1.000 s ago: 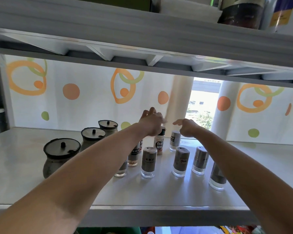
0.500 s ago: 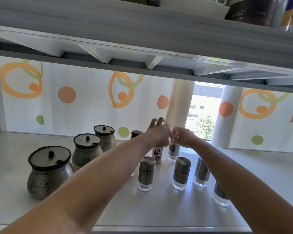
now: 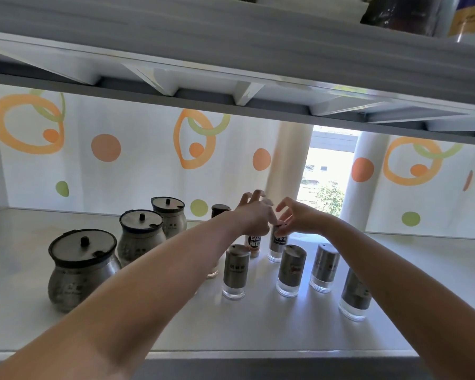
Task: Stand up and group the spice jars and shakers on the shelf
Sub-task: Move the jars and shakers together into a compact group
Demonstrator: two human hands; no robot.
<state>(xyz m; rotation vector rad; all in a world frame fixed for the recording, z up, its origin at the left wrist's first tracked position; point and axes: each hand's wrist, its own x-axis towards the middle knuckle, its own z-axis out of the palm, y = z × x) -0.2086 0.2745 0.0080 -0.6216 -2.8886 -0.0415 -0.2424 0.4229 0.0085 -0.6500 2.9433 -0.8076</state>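
- Three round lidded pots (image 3: 83,270) stand left on the shelf (image 3: 258,333).
- Four steel shakers (image 3: 235,271) stand upright in a front row.
- Left hand (image 3: 254,215) grips the pepper jar (image 3: 254,244) behind them.
- Right hand (image 3: 296,218) pinches the back shaker (image 3: 277,244) by its top.

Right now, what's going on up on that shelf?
A person is reaching both arms deep into the white shelf to tidy the spice containers. The left hand sits over the bottle with the red-and-white label, and the right hand pinches the top of a steel shaker beside it. Four more steel shakers stand upright in front, and three lidded metal jars line up to the left. Nothing visible is lying down.
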